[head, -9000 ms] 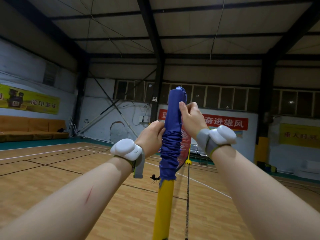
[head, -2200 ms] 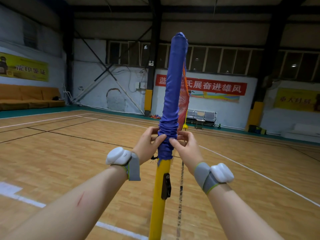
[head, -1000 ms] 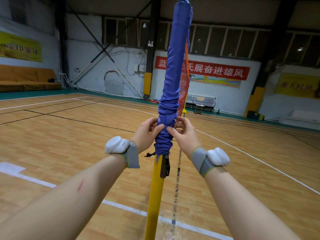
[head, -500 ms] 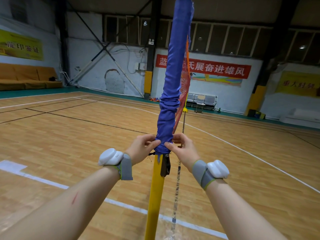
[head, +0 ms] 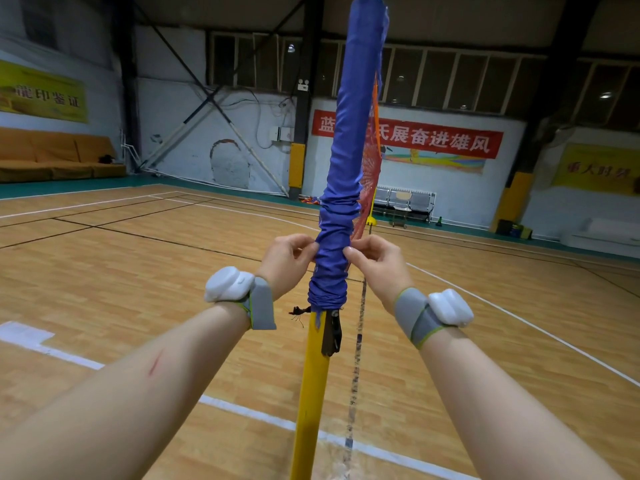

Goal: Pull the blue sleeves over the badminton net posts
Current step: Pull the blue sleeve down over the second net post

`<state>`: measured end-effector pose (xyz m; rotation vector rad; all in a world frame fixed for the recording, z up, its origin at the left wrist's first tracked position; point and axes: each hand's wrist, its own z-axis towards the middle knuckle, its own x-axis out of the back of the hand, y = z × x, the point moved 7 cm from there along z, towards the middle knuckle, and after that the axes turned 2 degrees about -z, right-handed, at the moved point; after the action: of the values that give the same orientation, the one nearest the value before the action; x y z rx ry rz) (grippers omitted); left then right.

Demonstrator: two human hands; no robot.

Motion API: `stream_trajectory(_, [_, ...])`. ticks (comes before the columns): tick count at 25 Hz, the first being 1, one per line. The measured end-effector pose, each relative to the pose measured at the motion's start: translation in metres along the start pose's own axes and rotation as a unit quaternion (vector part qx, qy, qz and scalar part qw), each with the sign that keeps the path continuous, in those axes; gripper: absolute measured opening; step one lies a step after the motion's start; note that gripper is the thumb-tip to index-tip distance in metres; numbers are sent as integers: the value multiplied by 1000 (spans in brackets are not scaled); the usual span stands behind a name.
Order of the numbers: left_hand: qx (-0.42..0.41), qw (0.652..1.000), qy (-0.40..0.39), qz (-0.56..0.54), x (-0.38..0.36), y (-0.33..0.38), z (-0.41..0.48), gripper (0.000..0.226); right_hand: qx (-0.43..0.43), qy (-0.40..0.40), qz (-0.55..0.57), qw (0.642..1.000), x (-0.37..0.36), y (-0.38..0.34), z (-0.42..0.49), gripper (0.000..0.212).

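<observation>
At nine and three o'clock, my left hand and right hand pinch the blue sleeve; it looks soft, light.

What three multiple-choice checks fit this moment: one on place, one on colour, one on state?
1. Where is the sleeve hem?
A. at the floor
B. by the clamp, partway down
C. at the very top
2. What colour is the bare post?
A. yellow
B. white
C. green
3. What are the left hand and right hand doing?
A. hanging free
B. pinching the sleeve
C. resting on the floor

Answers: 1 B, the bunched fabric ends at the clamp; 2 A, yellow shows below the hem; 3 B, fingers of both close on the fabric from either side.
</observation>
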<state>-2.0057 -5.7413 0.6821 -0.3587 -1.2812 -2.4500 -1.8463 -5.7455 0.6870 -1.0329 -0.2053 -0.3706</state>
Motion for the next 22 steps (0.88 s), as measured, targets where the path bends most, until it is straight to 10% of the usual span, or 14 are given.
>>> stream_trajectory(22, [47,999,-23,15,-18,-33,-46,26,-169,-25,35,985,-17,51,-42,18])
